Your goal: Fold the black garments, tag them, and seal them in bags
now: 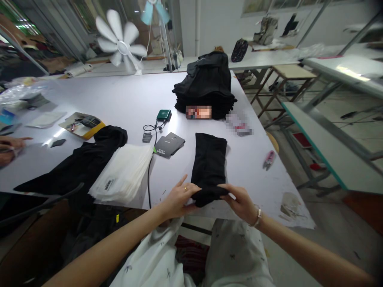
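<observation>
A folded black cloth [209, 159] lies lengthwise on the white table, its near end lifted and folded over at the table's front edge. My left hand [181, 197] pinches the left corner of that near end, thumb and fingers closed on it, forefinger pointing outward. At the right corner, my right hand [241, 199] grips the same fabric between thumb and fingers. Just left of the cloth lie dark printed cards [170, 144]. Beyond it rises a tall stack of black cloth pieces [206, 79].
Clear plastic bags [124, 171] are piled left, beside another black garment [80, 159]. A green power bank [164, 115] with a cable, an open box [81, 124] and pink thread snips [269, 160] rest on the table [125, 93]. Another person's hand [10, 148] is at far left.
</observation>
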A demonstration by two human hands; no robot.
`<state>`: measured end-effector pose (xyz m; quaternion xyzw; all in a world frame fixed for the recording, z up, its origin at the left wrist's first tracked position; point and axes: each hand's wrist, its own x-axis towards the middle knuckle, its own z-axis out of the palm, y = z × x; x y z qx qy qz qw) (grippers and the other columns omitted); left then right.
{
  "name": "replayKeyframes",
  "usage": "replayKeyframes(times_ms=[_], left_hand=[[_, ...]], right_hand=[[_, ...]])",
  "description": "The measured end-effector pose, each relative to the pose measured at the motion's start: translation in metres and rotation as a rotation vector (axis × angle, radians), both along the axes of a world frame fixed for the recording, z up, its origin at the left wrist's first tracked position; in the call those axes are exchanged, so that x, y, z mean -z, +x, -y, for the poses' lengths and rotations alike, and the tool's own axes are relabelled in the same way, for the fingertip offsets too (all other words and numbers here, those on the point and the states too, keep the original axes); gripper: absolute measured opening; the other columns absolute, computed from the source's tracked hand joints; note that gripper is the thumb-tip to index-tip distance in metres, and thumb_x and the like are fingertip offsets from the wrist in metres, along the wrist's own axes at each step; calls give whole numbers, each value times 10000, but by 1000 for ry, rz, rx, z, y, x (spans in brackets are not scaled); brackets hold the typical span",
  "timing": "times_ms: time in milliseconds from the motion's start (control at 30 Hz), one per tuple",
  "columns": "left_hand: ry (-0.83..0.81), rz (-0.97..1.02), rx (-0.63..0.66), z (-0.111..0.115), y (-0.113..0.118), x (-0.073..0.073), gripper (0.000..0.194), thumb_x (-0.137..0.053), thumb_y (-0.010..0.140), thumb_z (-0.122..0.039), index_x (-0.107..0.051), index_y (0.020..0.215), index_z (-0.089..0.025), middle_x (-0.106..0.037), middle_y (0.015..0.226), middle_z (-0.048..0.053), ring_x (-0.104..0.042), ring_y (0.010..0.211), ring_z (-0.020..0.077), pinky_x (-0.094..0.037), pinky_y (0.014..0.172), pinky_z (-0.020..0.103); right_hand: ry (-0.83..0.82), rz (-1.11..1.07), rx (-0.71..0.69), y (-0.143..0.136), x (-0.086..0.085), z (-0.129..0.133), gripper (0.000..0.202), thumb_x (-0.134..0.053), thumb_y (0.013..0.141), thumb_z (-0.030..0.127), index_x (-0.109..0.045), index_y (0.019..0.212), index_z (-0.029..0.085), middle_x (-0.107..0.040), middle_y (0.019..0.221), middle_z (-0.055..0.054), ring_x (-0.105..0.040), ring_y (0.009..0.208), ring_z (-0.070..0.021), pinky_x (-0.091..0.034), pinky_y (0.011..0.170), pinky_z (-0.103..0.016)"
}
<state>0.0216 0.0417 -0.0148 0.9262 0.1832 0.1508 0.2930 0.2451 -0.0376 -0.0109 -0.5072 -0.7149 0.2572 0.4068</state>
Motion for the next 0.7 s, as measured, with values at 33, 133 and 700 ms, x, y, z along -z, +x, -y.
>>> replayKeyframes(times_ms=[33,133,700], left_hand=[[-86,50,-94,-2,7,0,268,-469,803,-285,-546,1027,-160,-619,916,43,-550,877,163,-254,1010,410],[-408,151,-320,-8,30,-2,209,-458,803,-296,-584,812,-129,-561,695,4,-506,675,131,-429,701,264],[-923,253,-411,-1,55,-23,376,-637,672,-421,-540,926,-162,-534,722,-19,-490,648,109,-381,561,194]], right_hand=[[-72,-76,105,1,-3,-5,193,-433,847,320,-568,862,184,-602,653,0,-547,571,-114,-433,529,-206],[-221,-260,264,3,-9,-18,300,-421,822,458,-520,776,179,-497,574,24,-451,517,-104,-373,456,-201],[-309,-221,345,2,-1,-6,265,-535,759,438,-535,778,174,-535,659,7,-488,632,-136,-413,564,-238]])
